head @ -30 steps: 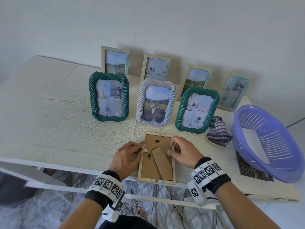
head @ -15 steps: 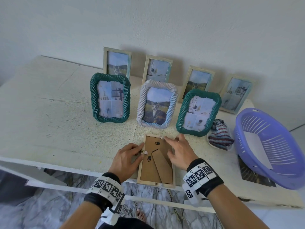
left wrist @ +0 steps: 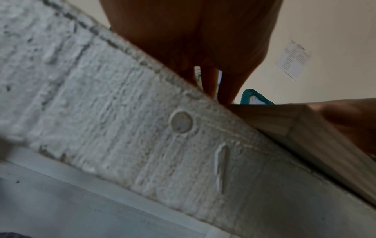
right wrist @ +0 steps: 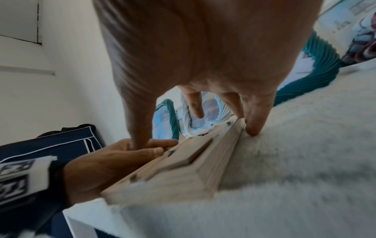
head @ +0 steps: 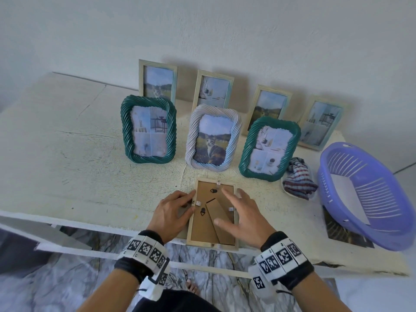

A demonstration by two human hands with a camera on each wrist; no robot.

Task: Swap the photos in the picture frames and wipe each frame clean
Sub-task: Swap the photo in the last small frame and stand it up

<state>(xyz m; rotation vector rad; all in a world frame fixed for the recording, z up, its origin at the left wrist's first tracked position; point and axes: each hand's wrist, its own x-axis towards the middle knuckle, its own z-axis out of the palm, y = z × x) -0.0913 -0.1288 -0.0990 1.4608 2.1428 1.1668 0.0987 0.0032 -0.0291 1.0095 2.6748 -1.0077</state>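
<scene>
A light wooden picture frame (head: 212, 240) lies face down at the table's front edge, brown backing and fold-out stand up. My left hand (head: 190, 202) rests against its left edge beside a small white tab, fingers bent only a little. Spread flat over the backing is my right hand (head: 227, 206), with the thumb on the stand. In the right wrist view its fingers (right wrist: 252, 128) reach past the frame (right wrist: 183, 177), the little finger touching the table. The left wrist view shows only the frame's corner (left wrist: 284, 122) and my fingers (left wrist: 213, 83).
Two green rope frames (head: 148, 129) (head: 269, 149) and a white one with a cat photo (head: 212, 138) stand behind, with several wooden frames at the wall. A striped cloth (head: 298, 179) and a purple basket (head: 364, 194) sit to the right, a photo (head: 344, 233) under the basket.
My right hand left the frame's right edge, reached toward the top, then spread flat across the backing. The left hand stayed at the left edge.
</scene>
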